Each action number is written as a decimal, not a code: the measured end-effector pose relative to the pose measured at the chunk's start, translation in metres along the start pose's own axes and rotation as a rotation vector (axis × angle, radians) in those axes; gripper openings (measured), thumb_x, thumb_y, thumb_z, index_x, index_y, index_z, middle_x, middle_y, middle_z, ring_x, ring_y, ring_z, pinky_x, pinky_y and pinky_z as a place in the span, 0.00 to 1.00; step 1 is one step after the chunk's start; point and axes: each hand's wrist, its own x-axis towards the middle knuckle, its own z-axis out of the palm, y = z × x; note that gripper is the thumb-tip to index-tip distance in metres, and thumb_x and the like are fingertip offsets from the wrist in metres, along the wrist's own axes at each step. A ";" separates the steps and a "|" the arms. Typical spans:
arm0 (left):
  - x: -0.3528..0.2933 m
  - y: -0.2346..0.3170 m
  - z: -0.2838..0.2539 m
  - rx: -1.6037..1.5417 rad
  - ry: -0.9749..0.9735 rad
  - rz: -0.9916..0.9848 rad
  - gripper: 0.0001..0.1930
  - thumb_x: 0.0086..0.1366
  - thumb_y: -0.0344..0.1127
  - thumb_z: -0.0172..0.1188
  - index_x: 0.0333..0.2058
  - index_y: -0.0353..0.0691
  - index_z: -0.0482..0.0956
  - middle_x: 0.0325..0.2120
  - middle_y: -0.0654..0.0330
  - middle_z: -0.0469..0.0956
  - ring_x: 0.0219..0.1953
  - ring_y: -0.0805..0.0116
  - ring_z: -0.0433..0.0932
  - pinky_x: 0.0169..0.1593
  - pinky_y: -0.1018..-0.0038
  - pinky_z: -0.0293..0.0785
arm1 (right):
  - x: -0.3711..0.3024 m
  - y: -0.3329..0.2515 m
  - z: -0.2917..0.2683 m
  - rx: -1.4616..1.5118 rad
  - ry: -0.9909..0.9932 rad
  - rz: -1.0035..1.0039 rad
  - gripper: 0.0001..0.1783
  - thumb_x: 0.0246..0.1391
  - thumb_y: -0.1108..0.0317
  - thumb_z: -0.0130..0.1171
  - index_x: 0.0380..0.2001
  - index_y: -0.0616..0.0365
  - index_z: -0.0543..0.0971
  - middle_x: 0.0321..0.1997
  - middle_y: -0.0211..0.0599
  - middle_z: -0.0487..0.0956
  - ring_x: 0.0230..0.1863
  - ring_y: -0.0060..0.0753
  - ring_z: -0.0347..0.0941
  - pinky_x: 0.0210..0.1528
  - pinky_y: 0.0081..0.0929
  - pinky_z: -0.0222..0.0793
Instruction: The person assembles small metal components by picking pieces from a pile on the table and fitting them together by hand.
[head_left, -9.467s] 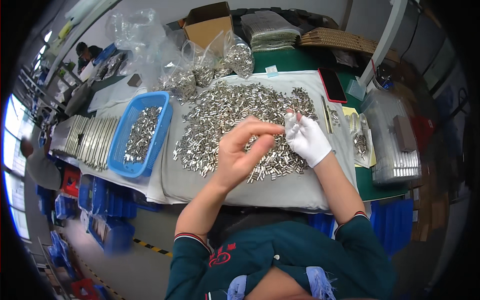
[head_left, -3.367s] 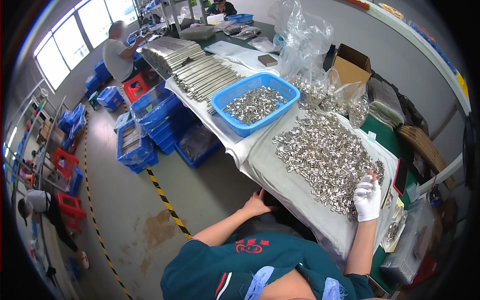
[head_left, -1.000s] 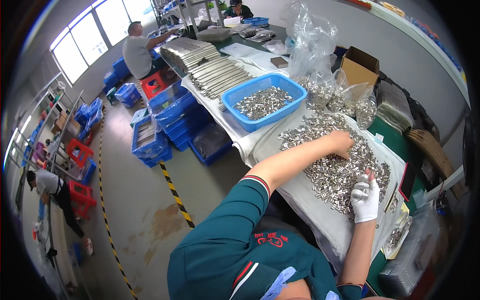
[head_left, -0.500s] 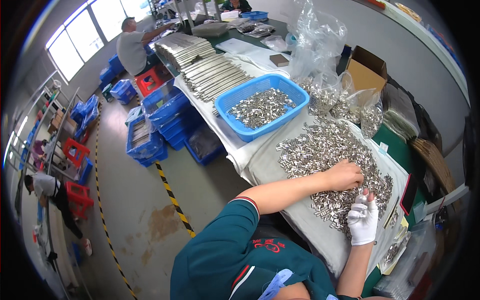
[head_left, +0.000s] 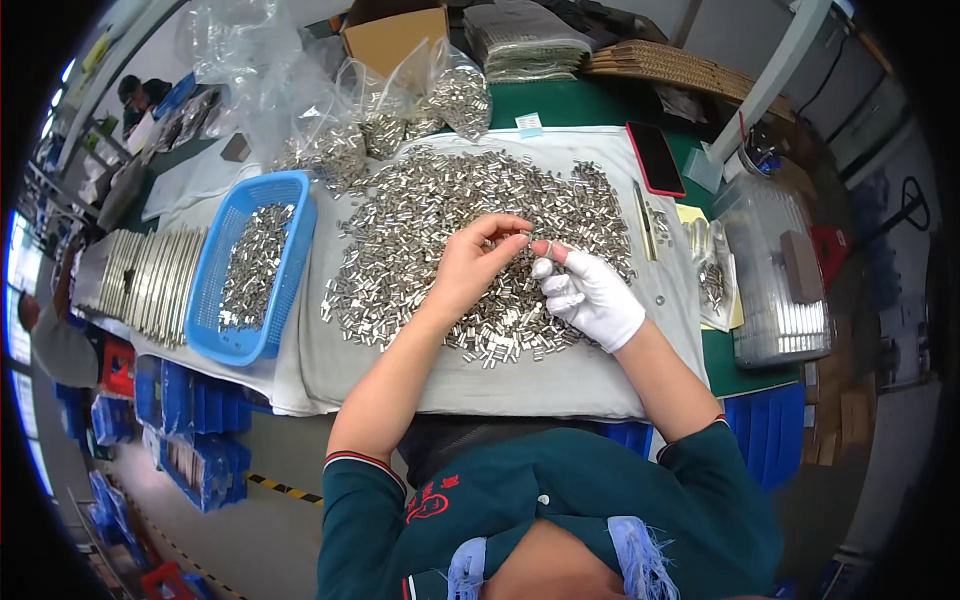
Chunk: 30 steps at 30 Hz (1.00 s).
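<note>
Over a broad pile of small shiny metal cylinders [head_left: 420, 230], my two hands meet fingertip to fingertip. My bare left hand [head_left: 478, 260] is closed in a pinch, thumb against forefinger. My right hand [head_left: 590, 295] wears a white glove that leaves the thumb and forefinger tips bare, and its fingers are curled closed. Between the fingertips there seems to be a small piece, too small and covered to make out. The pile lies on a pale grey cloth [head_left: 370, 385] spread over the table.
To the left stands a blue plastic basket [head_left: 207, 300] holding more metal pieces, beside a row of long metal rods [head_left: 150, 285]. Clear bags of pieces [head_left: 460, 100] stand behind the pile. On the right lie a red-edged phone [head_left: 655, 160], tweezers [head_left: 645, 222] and clear plastic trays [head_left: 775, 340].
My view has swung right, so the pile and both hands now appear nearer the middle. The hands stay together at the fingertips above the pile.
</note>
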 end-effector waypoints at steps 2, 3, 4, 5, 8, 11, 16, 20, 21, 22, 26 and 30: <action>-0.002 0.001 0.005 -0.034 -0.001 -0.022 0.09 0.56 0.31 0.55 0.36 0.37 0.76 0.29 0.67 0.74 0.28 0.82 0.67 0.32 0.84 0.65 | -0.001 0.001 -0.002 -0.013 -0.002 -0.017 0.11 0.54 0.66 0.48 0.38 0.58 0.70 0.26 0.27 0.71 0.18 0.09 0.59 0.12 0.05 0.50; -0.003 0.001 0.007 -0.038 0.010 -0.018 0.10 0.56 0.30 0.55 0.37 0.37 0.76 0.29 0.66 0.75 0.29 0.81 0.68 0.33 0.84 0.65 | 0.000 0.002 -0.004 -0.014 -0.005 -0.015 0.10 0.53 0.66 0.49 0.38 0.58 0.70 0.26 0.27 0.71 0.18 0.09 0.59 0.12 0.05 0.50; -0.005 0.002 0.009 -0.034 0.021 -0.020 0.10 0.56 0.30 0.55 0.37 0.37 0.76 0.30 0.66 0.75 0.29 0.81 0.69 0.33 0.84 0.66 | -0.001 0.003 -0.004 -0.009 -0.011 -0.003 0.10 0.53 0.66 0.49 0.38 0.58 0.70 0.26 0.26 0.71 0.18 0.09 0.59 0.11 0.05 0.50; -0.007 0.004 0.011 -0.029 0.033 -0.022 0.10 0.56 0.30 0.55 0.37 0.37 0.76 0.30 0.66 0.75 0.29 0.81 0.69 0.33 0.84 0.66 | -0.002 0.003 -0.004 -0.025 -0.001 -0.002 0.11 0.53 0.66 0.50 0.38 0.58 0.70 0.26 0.26 0.71 0.18 0.08 0.59 0.11 0.05 0.50; -0.011 0.006 0.011 0.088 0.043 0.007 0.09 0.55 0.30 0.55 0.37 0.38 0.76 0.30 0.65 0.75 0.28 0.80 0.69 0.31 0.83 0.66 | -0.001 0.004 -0.003 -0.084 0.003 -0.009 0.10 0.52 0.66 0.50 0.38 0.56 0.70 0.25 0.25 0.71 0.17 0.07 0.59 0.11 0.04 0.49; -0.013 0.010 0.016 0.220 0.070 0.137 0.08 0.54 0.29 0.56 0.35 0.40 0.77 0.29 0.64 0.74 0.26 0.79 0.69 0.29 0.83 0.66 | -0.004 0.005 -0.004 -0.092 0.004 -0.036 0.08 0.53 0.66 0.50 0.36 0.55 0.70 0.25 0.24 0.71 0.17 0.07 0.59 0.12 0.04 0.49; -0.011 0.010 0.016 0.329 0.082 0.289 0.07 0.52 0.29 0.57 0.32 0.40 0.77 0.29 0.63 0.73 0.29 0.74 0.69 0.29 0.81 0.66 | 0.001 0.004 -0.006 -0.042 -0.032 -0.016 0.08 0.53 0.66 0.50 0.36 0.56 0.70 0.25 0.25 0.71 0.17 0.07 0.59 0.11 0.04 0.49; -0.009 0.009 0.013 0.330 0.036 0.239 0.08 0.53 0.30 0.56 0.34 0.40 0.77 0.29 0.63 0.71 0.31 0.73 0.69 0.33 0.80 0.66 | -0.001 0.002 -0.002 -0.058 -0.016 -0.032 0.09 0.53 0.67 0.50 0.37 0.56 0.70 0.25 0.25 0.70 0.17 0.07 0.59 0.11 0.04 0.49; -0.009 0.009 0.013 0.177 -0.003 0.149 0.08 0.54 0.30 0.56 0.34 0.39 0.77 0.29 0.64 0.71 0.31 0.75 0.69 0.34 0.81 0.66 | -0.002 0.003 -0.001 -0.058 -0.014 -0.033 0.09 0.53 0.67 0.50 0.37 0.56 0.69 0.25 0.25 0.70 0.17 0.07 0.59 0.11 0.04 0.49; -0.009 0.009 0.013 0.024 -0.040 0.060 0.08 0.55 0.31 0.56 0.34 0.38 0.76 0.30 0.64 0.71 0.30 0.76 0.69 0.34 0.81 0.66 | -0.001 0.003 -0.001 -0.016 -0.016 -0.016 0.08 0.53 0.66 0.50 0.36 0.56 0.69 0.24 0.25 0.70 0.17 0.07 0.59 0.11 0.04 0.49; -0.010 0.010 0.007 -0.332 -0.073 -0.303 0.10 0.57 0.32 0.53 0.39 0.38 0.74 0.28 0.68 0.73 0.28 0.83 0.67 0.30 0.86 0.63 | -0.001 0.003 -0.002 0.049 -0.008 0.024 0.07 0.53 0.65 0.50 0.34 0.55 0.69 0.24 0.25 0.70 0.17 0.07 0.59 0.11 0.04 0.48; -0.009 0.010 0.007 -0.443 -0.041 -0.340 0.11 0.58 0.32 0.53 0.40 0.40 0.74 0.27 0.69 0.73 0.26 0.85 0.65 0.28 0.88 0.61 | 0.001 0.004 -0.005 0.111 -0.011 0.064 0.07 0.53 0.66 0.49 0.34 0.55 0.70 0.24 0.26 0.70 0.16 0.08 0.58 0.11 0.04 0.48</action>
